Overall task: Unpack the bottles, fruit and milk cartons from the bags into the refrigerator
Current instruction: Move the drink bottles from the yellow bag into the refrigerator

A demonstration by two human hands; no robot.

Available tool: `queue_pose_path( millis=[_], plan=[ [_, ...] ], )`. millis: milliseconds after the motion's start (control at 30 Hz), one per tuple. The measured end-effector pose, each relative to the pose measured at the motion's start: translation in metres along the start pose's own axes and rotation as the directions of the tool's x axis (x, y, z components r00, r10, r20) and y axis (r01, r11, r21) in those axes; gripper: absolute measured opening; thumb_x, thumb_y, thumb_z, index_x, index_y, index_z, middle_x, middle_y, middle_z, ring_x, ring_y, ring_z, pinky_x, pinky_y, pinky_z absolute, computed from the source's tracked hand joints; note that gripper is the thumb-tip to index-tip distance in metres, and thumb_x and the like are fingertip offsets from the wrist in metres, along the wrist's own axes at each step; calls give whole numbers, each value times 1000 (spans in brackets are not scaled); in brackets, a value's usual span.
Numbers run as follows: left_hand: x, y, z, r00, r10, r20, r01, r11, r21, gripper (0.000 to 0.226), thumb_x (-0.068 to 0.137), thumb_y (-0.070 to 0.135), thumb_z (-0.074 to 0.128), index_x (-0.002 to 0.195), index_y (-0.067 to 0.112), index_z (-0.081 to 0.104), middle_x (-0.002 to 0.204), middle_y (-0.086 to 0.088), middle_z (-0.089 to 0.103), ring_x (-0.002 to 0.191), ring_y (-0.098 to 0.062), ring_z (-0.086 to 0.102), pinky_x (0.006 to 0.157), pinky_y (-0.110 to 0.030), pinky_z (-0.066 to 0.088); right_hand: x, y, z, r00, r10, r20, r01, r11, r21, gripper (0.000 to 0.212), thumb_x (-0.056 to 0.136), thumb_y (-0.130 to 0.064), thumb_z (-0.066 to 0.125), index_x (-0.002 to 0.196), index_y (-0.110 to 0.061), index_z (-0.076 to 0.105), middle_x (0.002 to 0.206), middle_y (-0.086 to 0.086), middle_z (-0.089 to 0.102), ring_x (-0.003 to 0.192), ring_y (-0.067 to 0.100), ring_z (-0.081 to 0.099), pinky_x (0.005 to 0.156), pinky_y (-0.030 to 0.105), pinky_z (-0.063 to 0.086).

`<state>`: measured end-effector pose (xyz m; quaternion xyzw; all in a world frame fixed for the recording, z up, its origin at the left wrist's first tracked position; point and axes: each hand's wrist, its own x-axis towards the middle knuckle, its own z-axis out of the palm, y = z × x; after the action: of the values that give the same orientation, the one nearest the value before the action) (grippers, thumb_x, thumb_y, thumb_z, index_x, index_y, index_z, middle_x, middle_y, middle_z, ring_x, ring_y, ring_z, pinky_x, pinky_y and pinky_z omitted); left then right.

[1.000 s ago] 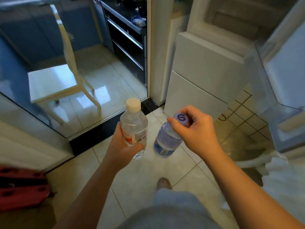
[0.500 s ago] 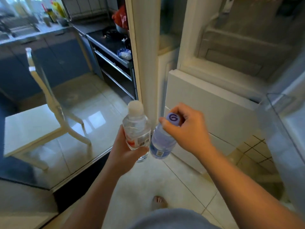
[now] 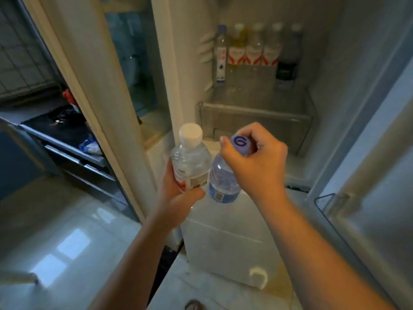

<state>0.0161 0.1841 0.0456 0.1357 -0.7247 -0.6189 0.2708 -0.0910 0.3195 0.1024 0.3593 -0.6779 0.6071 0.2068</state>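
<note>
Both bottles have come up from over the floor tiles and are now in front of the open refrigerator (image 3: 335,74), whose inside fills the view ahead of me. My left hand (image 3: 176,198) is wrapped round the lower body of the white-capped bottle (image 3: 192,162), thumb across its red-and-white label, and holds it upright. My right hand (image 3: 257,166) comes from above, fingers curled over the cap of the purple-capped bottle (image 3: 223,182), which hangs tilted below it with its blue label at the bottom. These two are side by side, but I cannot tell whether they touch. Neither is inside yet; they are level with the clear-fronted bin (image 3: 254,121). Above the bin, at the back of a shelf, a row of bottles (image 3: 254,52) stands upright, several with red-and-white labels. The fridge door (image 3: 368,198) is swung open on my right, and a dark cooker (image 3: 67,139) sits past the door frame on my left
</note>
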Motion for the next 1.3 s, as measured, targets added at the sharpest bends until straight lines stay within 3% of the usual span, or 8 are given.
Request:
queue_pose_path(
  millis=[233,367,467,633,867,1133,1233,1300],
  plan=[
    [133,19,22,988,93,126,-93,996,-2,80,60,9,78,136,13,50,113,-9,68,107,-27,68,93,-52,56,101,28,10,971,-124,-205,105,990,-99,25,81,-19,78,70,-8,58,63,-10,55,58,2,51,57,12,37],
    [203,33,31,976,140,165,-138,990,-23,76,61,3,78,132,16,52,110,-3,69,103,-17,69,86,-33,59,155,43,21,946,-186,-267,145,975,-168,25,81,-16,77,70,-7,57,61,-10,54,57,2,50,55,13,37],
    [250,41,40,970,144,194,-140,989,-36,72,70,-6,78,121,34,49,107,10,67,99,-5,65,80,-18,52,192,58,30,934,-194,-299,135,969,-207,25,82,-19,76,70,-9,56,60,-15,52,56,0,50,55,11,35],
    [321,32,52,960,168,225,-163,986,-42,76,69,-11,76,127,30,48,111,6,68,102,-9,67,89,-32,54,244,99,45,935,-138,-325,55,966,-252,27,84,-27,75,70,-16,55,58,-14,50,55,0,48,54,13,34],
    [379,14,69,975,126,183,-117,991,-60,79,60,11,78,133,27,51,110,9,72,102,-11,70,91,-43,57,289,156,66,966,-55,-251,-57,908,-416,32,86,-36,73,73,-17,51,64,-5,55,59,10,51,52,23,34],
    [406,-13,84,993,83,83,-75,993,-95,69,74,9,82,132,24,48,114,11,67,101,-4,67,82,-25,54,318,191,78,980,94,-174,-156,906,-393,29,87,-42,72,83,-13,64,72,-4,62,64,3,55,56,21,38],
    [406,-24,82,990,123,72,-121,992,-35,66,78,10,80,133,26,47,117,17,64,105,0,64,83,-18,51,312,202,77,988,134,-79,-152,933,-325,26,88,-46,69,97,-22,65,88,-5,65,78,6,61,64,18,43],
    [402,-36,80,988,137,69,-138,990,22,67,80,12,79,137,28,46,121,18,62,111,1,61,89,-21,50,298,213,74,989,142,-40,-147,924,-353,41,86,-55,63,114,-24,64,107,-2,61,98,12,60,79,26,47]
  ],
)
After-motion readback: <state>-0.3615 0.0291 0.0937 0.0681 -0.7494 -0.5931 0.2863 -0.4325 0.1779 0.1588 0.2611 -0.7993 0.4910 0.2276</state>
